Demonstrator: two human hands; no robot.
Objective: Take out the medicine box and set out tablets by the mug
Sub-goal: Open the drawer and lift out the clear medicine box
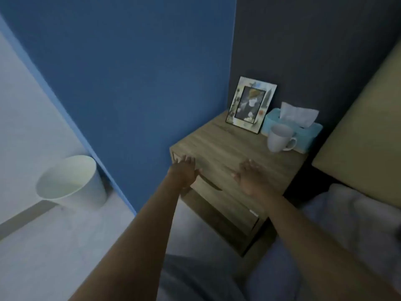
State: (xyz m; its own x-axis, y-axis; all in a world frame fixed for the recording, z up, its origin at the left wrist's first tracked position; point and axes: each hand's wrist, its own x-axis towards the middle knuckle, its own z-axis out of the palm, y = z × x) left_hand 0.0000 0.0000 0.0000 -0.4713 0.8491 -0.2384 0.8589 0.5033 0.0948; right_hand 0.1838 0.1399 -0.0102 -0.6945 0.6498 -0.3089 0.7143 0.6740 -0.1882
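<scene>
Both hands are reaching with spread, empty fingers, the left hand (184, 170) at the front corner of the low wooden bedside cabinet (225, 146) and the right hand (249, 175) above its top near the front edge; the medicine box is not showing anywhere, so I judge it is lying inside a closed drawer. If the upper drawer (208, 186) is being pulled too sharply, the cabinet may be shaking and the white ceramic mug (278, 137) or the upright picture frame (250, 105) may be tipping. I am counting 1 mug, 1 frame, 1 pale blue tissue box (303, 131), 1 white round waste bin (69, 179) and 2 drawer fronts.

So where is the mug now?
In the head view, the mug stands at the nightstand's far right corner, in front of the tissue box, right of the photo frame.
</scene>
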